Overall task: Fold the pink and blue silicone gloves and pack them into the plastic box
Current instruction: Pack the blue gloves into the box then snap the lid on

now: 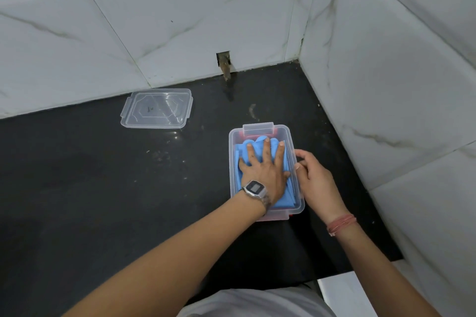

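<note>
Blue gloves pressed into box
Soft, springy; left hand flat, grip wide; right hand curled on the 3 o'clock wall

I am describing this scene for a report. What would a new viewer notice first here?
The blue gloves inside the clear plastic box, with the left hand pressing flat on them, right of centre. The right hand rests against the box's right wall. The clear lid lies apart, near the tiled wall.
</note>
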Tool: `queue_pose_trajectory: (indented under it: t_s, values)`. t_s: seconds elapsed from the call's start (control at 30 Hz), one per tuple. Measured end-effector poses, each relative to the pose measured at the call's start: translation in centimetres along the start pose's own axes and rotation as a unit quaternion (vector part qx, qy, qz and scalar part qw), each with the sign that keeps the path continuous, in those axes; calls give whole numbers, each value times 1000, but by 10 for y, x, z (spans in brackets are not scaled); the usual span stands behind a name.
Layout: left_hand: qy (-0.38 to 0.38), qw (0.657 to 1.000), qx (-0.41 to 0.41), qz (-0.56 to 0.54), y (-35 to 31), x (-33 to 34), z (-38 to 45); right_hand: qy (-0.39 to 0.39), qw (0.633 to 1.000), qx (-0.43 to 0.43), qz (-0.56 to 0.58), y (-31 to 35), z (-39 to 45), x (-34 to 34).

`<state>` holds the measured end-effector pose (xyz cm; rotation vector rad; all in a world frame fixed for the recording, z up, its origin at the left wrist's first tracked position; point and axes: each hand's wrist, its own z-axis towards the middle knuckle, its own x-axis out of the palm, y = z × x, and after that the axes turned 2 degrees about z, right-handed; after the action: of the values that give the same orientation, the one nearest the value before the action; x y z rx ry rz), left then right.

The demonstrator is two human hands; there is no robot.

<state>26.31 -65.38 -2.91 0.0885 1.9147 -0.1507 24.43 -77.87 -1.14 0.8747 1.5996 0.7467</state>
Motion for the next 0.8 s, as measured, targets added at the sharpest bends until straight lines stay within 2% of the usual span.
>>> queue_pose_trajectory:
  t_s: [0.1, 0.17, 0.23, 0.3, 0.37, 0.5, 0.67, 0.8]
  values:
    - [-35, 997, 45, -51, 15, -13, -9, -77, 975, -148, -146, 9, -12, -4]
    - [-59, 997, 50, -9, 27, -18, -17, -29, 949, -228, -218, 16, -19, -3]
    - [-62, 995, 52, 61, 38, -21, -24, 71, 923, -245, -288, 24, -20, 2]
    - [-45, 992, 58, 103, 47, -24, -28, 134, 880, -252, -379, 29, -16, 7]
    - [-26, 988, 69, 134, 53, -27, -29, 157, 851, -226, -447, 33, -11, 9]
    - [-14, 982, 78, 174, 58, -31, -27, 146, 809, -146, -551, 34, -8, 12]
    - [10, 968, 88, 236, 60, -31, -24, 163, 726, -108, -659, 38, -3, 23]
    - [47, 951, 81, 294, 52, -29, -19, 189, 687, -92, -695, 43, 8, 29]
